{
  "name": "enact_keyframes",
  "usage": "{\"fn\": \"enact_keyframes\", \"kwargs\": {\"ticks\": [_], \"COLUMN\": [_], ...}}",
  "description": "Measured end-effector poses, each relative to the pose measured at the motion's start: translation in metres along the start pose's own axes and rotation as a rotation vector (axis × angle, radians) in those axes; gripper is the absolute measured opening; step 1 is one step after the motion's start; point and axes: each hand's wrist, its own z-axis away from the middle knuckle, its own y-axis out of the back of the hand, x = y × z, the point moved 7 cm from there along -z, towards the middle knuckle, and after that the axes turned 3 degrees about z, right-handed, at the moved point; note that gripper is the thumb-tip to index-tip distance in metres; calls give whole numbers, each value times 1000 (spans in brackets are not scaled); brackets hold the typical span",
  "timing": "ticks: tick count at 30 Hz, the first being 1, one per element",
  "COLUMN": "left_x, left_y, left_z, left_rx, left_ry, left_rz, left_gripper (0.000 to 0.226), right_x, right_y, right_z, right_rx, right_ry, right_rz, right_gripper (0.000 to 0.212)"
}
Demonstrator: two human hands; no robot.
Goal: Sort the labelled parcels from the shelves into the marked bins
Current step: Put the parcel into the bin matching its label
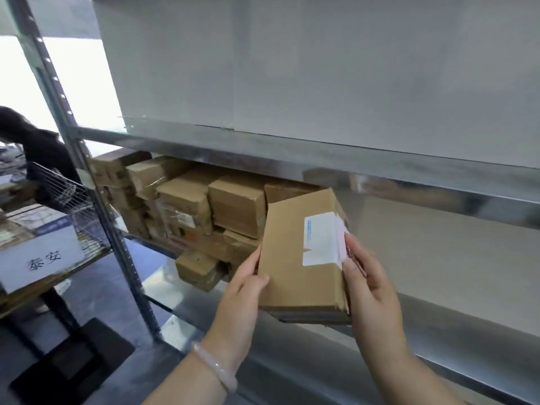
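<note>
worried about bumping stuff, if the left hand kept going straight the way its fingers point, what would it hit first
Probably the stacked parcels on the shelf just beyond its fingers; the left hand holds the labelled box beside them. Depth is unclear.

Two grips, mine: left grip (245, 285), right grip (368, 287). One flat brown cardboard parcel (295, 258) between them, bearing one white paper label (320, 238). On the steel shelf (467, 331), stacked brown cardboard boxes (236, 206): at least nine; further back they blur, so no exact count. One wire mesh basket (67, 194). One white sign card (38, 255), two black characters. One pale bangle (214, 372) on my left wrist.
</note>
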Motion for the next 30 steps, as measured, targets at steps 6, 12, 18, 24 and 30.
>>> {"fn": "enact_keyframes", "kwargs": {"ticks": [6,12,18,24,30], "left_x": [36,54,63,69,81], "left_y": [111,230,356,442,506], "left_z": [16,48,94,127,120], "left_rx": [17,54,265,413,530], "left_ry": [36,92,62,89,96], "left_rz": [-296,-53,180,217,136], "left_gripper": [94,89,96,90,84], "right_x": [-32,-63,-35,-28,-30], "right_y": [-109,-234,-364,-468,-553], "right_z": [28,68,118,163,167], "right_rx": [-164,-367,-688,-938,-1055], "right_ry": [171,233,-276,-352,-342], "right_rz": [332,237,-111,-112,-165], "right_gripper": [49,39,96,48,30]}}
